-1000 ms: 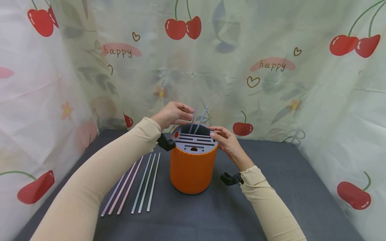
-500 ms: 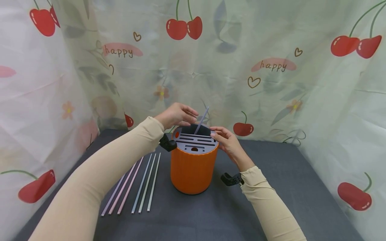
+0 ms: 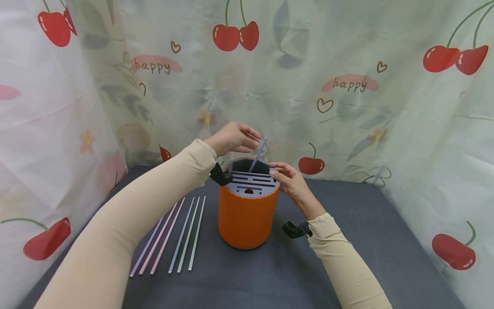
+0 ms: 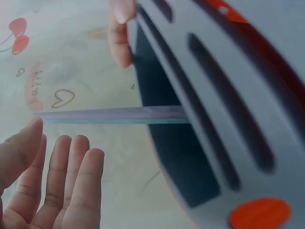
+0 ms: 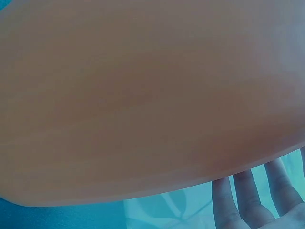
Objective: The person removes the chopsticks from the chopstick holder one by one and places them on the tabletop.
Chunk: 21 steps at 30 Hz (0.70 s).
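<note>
An orange round knife holder (image 3: 247,221) with a grey slotted top stands upright on the table. A lavender chopstick (image 3: 258,154) leans out of its large rear opening. In the left wrist view a teal strip runs along that chopstick (image 4: 105,114); I cannot tell whether it is a second one. My left hand (image 3: 235,138) hovers over the opening beside the chopstick's upper end, fingers loosely extended and holding nothing. My right hand (image 3: 292,184) grips the holder's right rim, thumb on top; its fingers (image 5: 245,195) lie along the wall in the right wrist view.
Left of the holder, several chopsticks (image 3: 166,240) in purple, pink, blue and green lie side by side on the dark tabletop (image 3: 347,240). A cherry-patterned curtain (image 3: 278,86) encloses the back and both sides.
One second ago my left hand had a chopstick at its fingertips above the opening. That chopstick dropped out of head view, and the hand moved right and up. My right hand stayed put.
</note>
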Available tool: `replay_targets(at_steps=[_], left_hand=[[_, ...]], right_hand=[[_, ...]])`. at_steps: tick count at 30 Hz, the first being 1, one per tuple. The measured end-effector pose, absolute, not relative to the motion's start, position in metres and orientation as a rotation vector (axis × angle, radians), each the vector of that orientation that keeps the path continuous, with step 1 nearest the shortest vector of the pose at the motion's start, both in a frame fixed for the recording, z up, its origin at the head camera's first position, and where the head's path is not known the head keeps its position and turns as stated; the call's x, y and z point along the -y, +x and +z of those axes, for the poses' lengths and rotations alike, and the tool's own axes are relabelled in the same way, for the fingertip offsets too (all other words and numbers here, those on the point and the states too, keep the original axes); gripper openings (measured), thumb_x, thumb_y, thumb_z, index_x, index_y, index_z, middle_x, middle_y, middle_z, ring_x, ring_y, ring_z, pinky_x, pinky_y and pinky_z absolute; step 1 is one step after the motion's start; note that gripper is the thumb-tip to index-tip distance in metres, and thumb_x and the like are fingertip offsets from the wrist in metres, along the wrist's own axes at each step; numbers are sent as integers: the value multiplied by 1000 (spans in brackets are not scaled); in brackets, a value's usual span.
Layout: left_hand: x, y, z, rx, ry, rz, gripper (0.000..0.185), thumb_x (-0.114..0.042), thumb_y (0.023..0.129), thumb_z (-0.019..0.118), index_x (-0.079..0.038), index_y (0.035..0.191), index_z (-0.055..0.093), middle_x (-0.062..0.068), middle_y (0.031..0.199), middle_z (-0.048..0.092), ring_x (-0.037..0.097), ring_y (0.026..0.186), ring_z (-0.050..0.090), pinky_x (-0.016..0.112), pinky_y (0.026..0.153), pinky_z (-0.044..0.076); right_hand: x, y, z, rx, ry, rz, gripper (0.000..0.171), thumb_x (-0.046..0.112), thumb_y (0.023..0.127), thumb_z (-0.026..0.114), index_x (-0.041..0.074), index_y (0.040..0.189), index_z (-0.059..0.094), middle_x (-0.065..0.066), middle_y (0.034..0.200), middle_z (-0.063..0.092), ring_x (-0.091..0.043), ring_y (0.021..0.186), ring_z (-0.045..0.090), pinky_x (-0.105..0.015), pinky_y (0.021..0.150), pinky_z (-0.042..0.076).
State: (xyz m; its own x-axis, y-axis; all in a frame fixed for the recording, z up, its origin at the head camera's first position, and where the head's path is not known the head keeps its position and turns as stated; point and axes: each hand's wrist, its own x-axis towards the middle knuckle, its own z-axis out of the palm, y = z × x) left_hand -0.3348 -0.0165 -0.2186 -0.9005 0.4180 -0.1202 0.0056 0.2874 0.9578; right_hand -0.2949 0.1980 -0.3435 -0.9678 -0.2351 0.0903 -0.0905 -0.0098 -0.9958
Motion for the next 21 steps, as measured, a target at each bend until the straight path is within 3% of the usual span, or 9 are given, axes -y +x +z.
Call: replay_targets(at_steps=[7, 14, 21], left_hand=[[9, -338, -219, -2213, 361, 1664, 32, 1, 89, 66, -2, 121, 64, 14, 121, 63, 26, 112, 62, 36, 95, 54], [3, -340, -225, -2217, 360, 1605, 36, 3, 91, 63, 1, 127, 60, 19, 127, 60, 32, 117, 59, 38, 96, 54], [1, -341, -230, -2262, 344, 1552, 32, 3, 89, 65, 1, 121, 64, 16, 122, 63, 21, 96, 63, 35, 93, 55]], right_hand=[[-198, -296, -345, -2139, -361, -2123, 39, 23, 97, 60, 10, 133, 52, 0, 118, 55, -17, 106, 56, -32, 89, 52], [-199, -296, -345, -2136, -365, -2125, 40, 24, 97, 60, 10, 133, 52, -1, 117, 55, -16, 105, 57, -31, 89, 53], [-199, -296, -345, -2131, -361, -2135, 37, 23, 97, 59, 11, 132, 53, -1, 116, 55, -16, 105, 57, -30, 88, 53]])
